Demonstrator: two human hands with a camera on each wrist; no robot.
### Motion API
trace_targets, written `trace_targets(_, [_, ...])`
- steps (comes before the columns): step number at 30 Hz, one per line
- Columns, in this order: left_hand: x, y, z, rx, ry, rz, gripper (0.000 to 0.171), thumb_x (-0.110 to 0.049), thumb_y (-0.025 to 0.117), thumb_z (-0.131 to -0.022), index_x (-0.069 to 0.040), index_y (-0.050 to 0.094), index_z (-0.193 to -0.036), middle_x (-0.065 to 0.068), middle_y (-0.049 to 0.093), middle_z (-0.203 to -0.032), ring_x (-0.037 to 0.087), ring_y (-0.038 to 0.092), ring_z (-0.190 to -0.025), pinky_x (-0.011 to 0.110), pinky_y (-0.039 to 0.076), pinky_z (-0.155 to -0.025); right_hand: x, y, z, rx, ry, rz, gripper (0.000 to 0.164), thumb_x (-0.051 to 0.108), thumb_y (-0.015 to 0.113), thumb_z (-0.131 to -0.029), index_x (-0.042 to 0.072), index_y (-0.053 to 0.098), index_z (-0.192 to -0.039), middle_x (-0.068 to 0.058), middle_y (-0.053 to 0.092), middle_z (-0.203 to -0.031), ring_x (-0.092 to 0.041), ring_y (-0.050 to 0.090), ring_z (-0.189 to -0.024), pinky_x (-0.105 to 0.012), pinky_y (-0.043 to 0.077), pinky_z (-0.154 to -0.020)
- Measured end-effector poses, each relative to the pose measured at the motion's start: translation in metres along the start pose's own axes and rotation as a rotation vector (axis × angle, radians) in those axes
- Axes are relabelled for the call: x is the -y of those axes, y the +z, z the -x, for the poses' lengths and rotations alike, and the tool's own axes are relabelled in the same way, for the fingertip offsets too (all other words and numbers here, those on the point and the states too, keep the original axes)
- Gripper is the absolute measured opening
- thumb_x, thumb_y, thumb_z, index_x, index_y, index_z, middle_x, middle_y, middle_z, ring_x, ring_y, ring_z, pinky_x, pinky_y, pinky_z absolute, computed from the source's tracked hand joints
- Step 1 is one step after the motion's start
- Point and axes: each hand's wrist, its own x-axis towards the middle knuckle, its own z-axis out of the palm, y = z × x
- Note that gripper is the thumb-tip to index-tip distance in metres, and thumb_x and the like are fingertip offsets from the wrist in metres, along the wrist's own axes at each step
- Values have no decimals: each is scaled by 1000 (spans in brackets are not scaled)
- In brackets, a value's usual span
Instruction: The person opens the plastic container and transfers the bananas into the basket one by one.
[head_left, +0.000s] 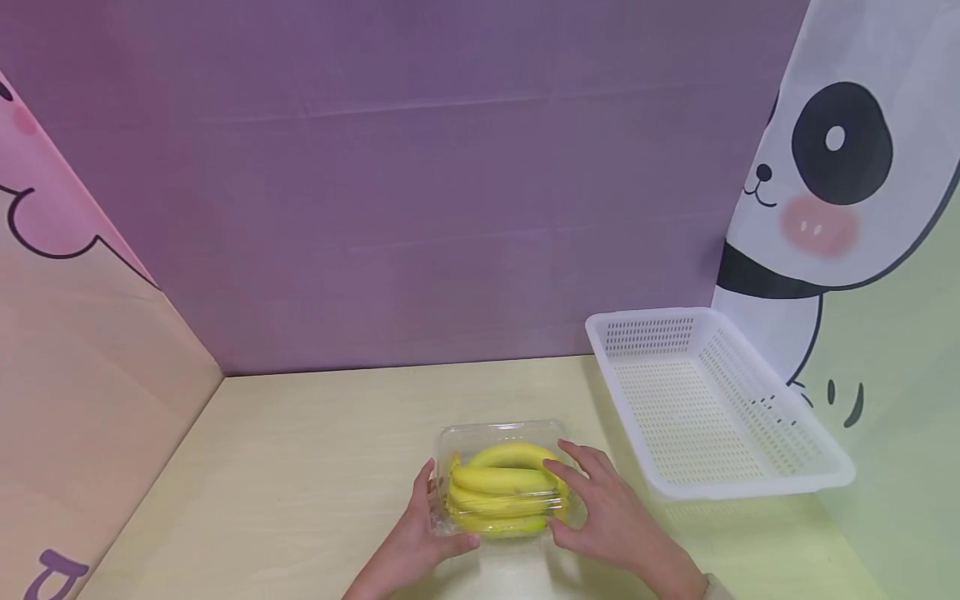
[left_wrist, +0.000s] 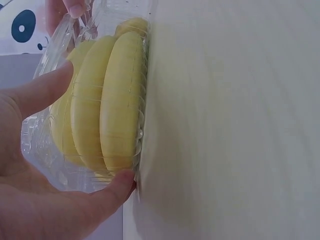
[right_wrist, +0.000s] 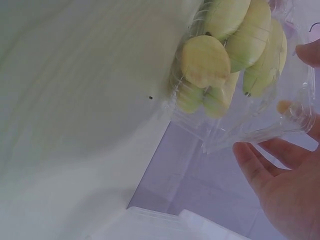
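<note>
A clear plastic clamshell box (head_left: 498, 432) sits on the table with its transparent lid over a bunch of yellow bananas (head_left: 495, 481). My left hand (head_left: 416, 537) grips the box's left end, its thumb along the front edge and fingers around the side. Close up in the left wrist view, the left thumb and a finger span the box wall beside the bananas (left_wrist: 117, 105). At the right end, my right hand (head_left: 611, 517) holds the lid's edge, thumb low in front and fingers curved over the top. Its fingertips (right_wrist: 245, 152) meet the clear rim in the right wrist view.
To the right stands a white perforated plastic basket (head_left: 678, 417) with nothing in it. A purple backdrop (head_left: 420, 208) rises behind the pale wooden table (head_left: 300, 450). Printed side panels flank it, the right one bearing a panda (head_left: 817, 275).
</note>
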Motion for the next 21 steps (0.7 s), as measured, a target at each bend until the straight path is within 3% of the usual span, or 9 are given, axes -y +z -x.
trace_targets(12, [2, 0, -1, -6, -10, 30, 122, -15, 88, -80, -1, -4, -159, 37, 28, -154, 54, 39, -137, 65, 39, -107, -1, 0, -1, 12, 10, 10, 63, 28, 86, -64, 10, 71, -122, -14, 59, -137, -31, 57, -118, -41, 58, -81])
trace_targets(21, [2, 2, -1, -20, -25, 7, 122, -17, 89, -79, -2, -2, -160, 37, 31, -152, 53, 40, -137, 66, 37, -108, -2, -2, -2, 14, 10, 2, 63, 29, 87, -64, 10, 71, -123, -13, 60, -137, -30, 58, -118, -42, 58, -82])
